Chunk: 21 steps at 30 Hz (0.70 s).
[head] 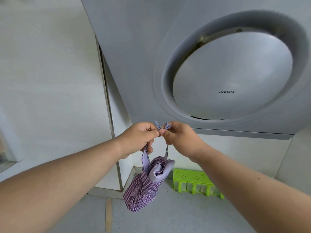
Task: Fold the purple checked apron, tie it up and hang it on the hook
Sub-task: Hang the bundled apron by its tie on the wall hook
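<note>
The purple checked apron (143, 185), rolled into a tight bundle, hangs in the air from its two straps (146, 154) above the grey table (168, 219). The left hand (139, 138) pinches one strap end between thumb and curled fingers; the right hand (180, 137) pinches the other in the same narrow grip. Both grips meet, thumbs touching, with the frayed strap tips sticking up. Behind the bundle stands a green rack (193, 180), and a grey range hood (232, 73) looms above.
</note>
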Each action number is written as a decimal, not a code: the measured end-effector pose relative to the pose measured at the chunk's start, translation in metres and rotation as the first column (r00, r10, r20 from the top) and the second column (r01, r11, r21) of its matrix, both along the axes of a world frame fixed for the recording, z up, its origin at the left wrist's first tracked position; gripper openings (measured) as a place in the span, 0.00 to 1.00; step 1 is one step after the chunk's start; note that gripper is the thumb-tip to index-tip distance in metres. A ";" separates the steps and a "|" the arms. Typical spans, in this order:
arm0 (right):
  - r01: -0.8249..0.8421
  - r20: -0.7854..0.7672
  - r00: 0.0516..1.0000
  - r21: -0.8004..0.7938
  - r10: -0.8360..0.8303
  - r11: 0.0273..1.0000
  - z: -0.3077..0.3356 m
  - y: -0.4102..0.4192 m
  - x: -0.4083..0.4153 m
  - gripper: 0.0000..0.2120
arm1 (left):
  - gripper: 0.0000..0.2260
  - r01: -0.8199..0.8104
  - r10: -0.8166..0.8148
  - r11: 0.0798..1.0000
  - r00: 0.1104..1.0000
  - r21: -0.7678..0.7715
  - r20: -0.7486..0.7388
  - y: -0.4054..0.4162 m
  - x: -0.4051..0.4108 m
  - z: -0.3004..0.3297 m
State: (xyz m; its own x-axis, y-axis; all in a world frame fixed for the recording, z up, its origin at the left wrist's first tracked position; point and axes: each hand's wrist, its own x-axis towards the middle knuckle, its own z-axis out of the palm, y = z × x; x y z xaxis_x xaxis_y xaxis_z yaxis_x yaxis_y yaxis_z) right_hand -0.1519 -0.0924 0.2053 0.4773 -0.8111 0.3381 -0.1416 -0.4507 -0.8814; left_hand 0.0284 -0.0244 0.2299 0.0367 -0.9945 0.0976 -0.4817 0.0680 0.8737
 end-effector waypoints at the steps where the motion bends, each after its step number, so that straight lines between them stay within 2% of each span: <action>1: -0.011 -0.001 1.000 -0.022 0.011 1.000 0.009 0.001 0.000 0.09 | 0.10 -0.011 0.011 1.000 1.000 -0.013 0.006 0.003 0.000 0.008; 8: -0.002 -0.137 0.990 -0.229 -0.030 0.973 0.079 0.014 0.006 0.10 | 0.05 -0.081 0.086 0.991 0.996 -0.106 0.038 0.027 -0.001 0.063; 13: 0.004 -0.207 0.973 -0.415 -0.098 0.910 0.116 0.020 0.016 0.10 | 0.04 -0.136 0.150 0.972 0.987 -0.193 0.058 0.042 0.002 0.094; 21: -0.044 -0.225 0.972 -0.473 -0.073 0.880 0.155 0.030 0.059 0.11 | 0.06 -0.211 0.252 0.936 0.961 -0.283 0.118 0.067 0.030 0.129</action>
